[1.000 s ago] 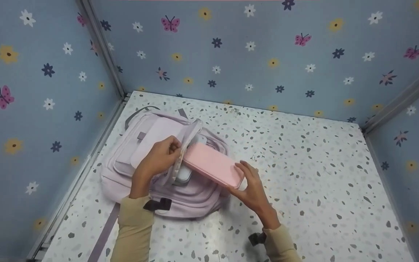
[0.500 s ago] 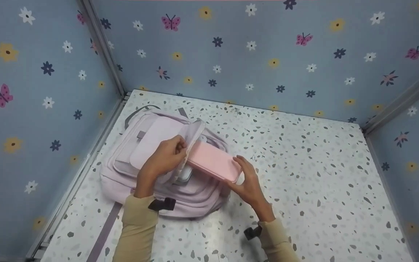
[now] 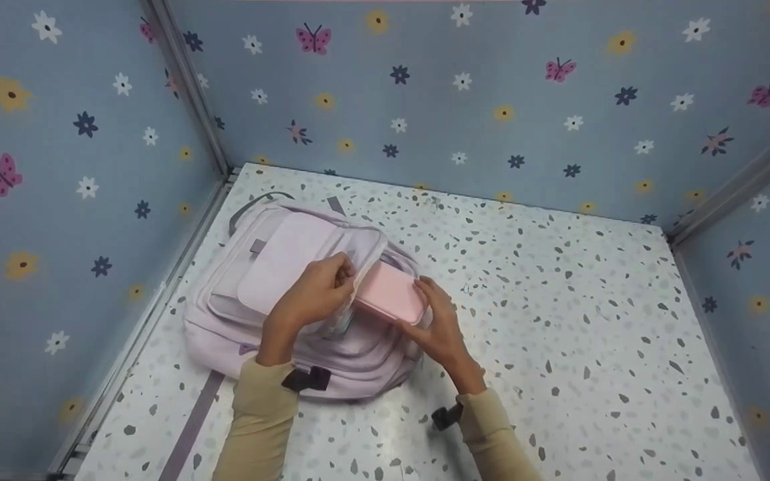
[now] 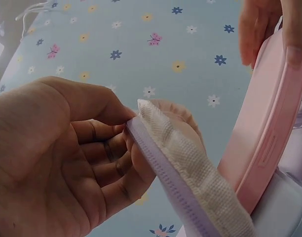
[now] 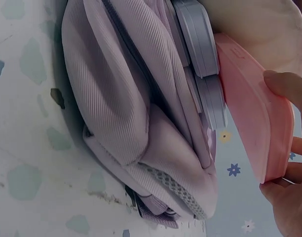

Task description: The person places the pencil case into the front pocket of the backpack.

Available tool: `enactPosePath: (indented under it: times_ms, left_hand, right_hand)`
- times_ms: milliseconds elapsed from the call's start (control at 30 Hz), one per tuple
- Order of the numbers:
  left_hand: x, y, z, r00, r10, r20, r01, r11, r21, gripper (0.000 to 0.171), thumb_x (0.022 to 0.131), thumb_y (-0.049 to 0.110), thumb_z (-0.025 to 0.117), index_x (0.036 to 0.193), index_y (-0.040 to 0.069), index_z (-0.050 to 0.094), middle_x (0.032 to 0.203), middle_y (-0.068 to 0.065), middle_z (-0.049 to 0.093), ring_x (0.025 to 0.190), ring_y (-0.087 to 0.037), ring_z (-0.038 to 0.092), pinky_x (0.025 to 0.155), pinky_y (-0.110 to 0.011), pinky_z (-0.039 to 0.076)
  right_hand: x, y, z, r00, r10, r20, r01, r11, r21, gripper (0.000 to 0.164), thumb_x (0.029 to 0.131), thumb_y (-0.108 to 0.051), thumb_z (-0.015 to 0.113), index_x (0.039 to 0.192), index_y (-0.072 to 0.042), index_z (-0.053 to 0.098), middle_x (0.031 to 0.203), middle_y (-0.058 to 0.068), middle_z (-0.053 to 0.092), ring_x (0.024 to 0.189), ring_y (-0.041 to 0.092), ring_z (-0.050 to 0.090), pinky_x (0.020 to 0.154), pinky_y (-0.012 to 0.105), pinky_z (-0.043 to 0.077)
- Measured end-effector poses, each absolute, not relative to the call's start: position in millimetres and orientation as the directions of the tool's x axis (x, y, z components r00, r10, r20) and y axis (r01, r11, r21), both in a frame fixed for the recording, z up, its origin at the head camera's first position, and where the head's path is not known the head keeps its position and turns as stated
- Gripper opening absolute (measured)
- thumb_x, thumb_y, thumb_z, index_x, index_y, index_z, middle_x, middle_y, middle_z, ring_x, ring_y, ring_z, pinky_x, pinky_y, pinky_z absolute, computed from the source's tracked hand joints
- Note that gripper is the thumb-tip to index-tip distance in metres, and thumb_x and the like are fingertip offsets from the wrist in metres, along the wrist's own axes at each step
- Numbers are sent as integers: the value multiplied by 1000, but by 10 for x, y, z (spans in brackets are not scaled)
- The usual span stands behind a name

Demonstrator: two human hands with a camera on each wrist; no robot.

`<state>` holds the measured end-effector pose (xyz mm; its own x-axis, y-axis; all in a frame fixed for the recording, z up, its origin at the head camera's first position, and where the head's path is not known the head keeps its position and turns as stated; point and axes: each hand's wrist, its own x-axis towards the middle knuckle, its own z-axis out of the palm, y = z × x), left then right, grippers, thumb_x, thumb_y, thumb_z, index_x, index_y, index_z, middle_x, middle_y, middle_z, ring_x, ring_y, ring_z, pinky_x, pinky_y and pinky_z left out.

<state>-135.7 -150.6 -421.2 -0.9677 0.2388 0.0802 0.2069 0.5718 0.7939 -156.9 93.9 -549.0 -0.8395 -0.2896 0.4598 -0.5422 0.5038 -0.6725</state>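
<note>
A pale lilac backpack (image 3: pixel 278 260) lies on its back on the speckled table, its front pocket gaping. My left hand (image 3: pixel 315 290) pinches the edge of the pocket's zippered flap (image 4: pixel 175 168) between thumb and fingers and holds it up. With thumb and fingertips my right hand (image 3: pixel 435 324) grips the outer end of a pink rectangular case (image 3: pixel 392 294). The case's other end is inside the pocket, hidden by the flap in the head view. Two greyish-blue cases (image 5: pixel 198 39) sit in the pocket beside the pink one, seen in the right wrist view.
The speckled white table (image 3: pixel 559 334) extends to the right of the backpack. Blue panels with flowers and butterflies (image 3: pixel 458 100) stand at the back and both sides. A purple strap (image 3: pixel 191 427) trails from the backpack toward the front.
My right hand has moved left, sliding the pink case deeper into the pocket, so less of it shows. My left hand has shifted slightly right with the flap.
</note>
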Motion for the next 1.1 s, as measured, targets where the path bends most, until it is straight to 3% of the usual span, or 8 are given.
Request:
enactPosePath:
  times_ms: [333, 667, 933, 1100]
  left_hand:
    - [-1356, -1432, -4262, -964, 250, 86, 226, 607, 762, 6, 86, 3, 51, 90, 3, 55, 77, -3, 52, 72, -15, 48, 67, -29, 42]
    - [-1370, -1364, -4279, -964, 258, 65, 217, 621, 753, 7, 86, 3, 53, 92, 3, 57, 78, -3, 54, 72, -16, 50, 68, -29, 43]
    - [-1377, -1380, -4281, -969, 242, 57, 197, 607, 770, 7, 86, 4, 53, 91, 3, 57, 77, -3, 55, 71, -15, 51, 67, -29, 44]
    - [-1372, -1391, -4286, -971, 230, 64, 192, 590, 784, 11, 85, 4, 52, 93, 2, 59, 79, -5, 57, 73, -16, 52, 69, -29, 44]
  right_hand:
    - [-1595, 751, -5483, -842, -291, 454, -538, 488, -687, 73, 71, -19, 81, 133, 4, 49, 139, 26, 46, 132, 39, 41, 109, 50, 33]
    - [-1652, 429, -5534, -840, -301, 451, -542, 479, -690, 77, 78, -30, 78, 138, 4, 43, 142, 27, 41, 135, 37, 37, 111, 47, 30]
    - [-1580, 441, -5548, -853, -255, 455, -516, 539, -666, 92, 79, -39, 76, 143, 9, 32, 148, 27, 34, 137, 41, 33, 113, 50, 26]
    - [-1445, 520, -5569, -854, -230, 466, -513, 517, -685, 81, 84, -30, 73, 142, 11, 33, 144, 27, 40, 134, 39, 37, 111, 49, 28]
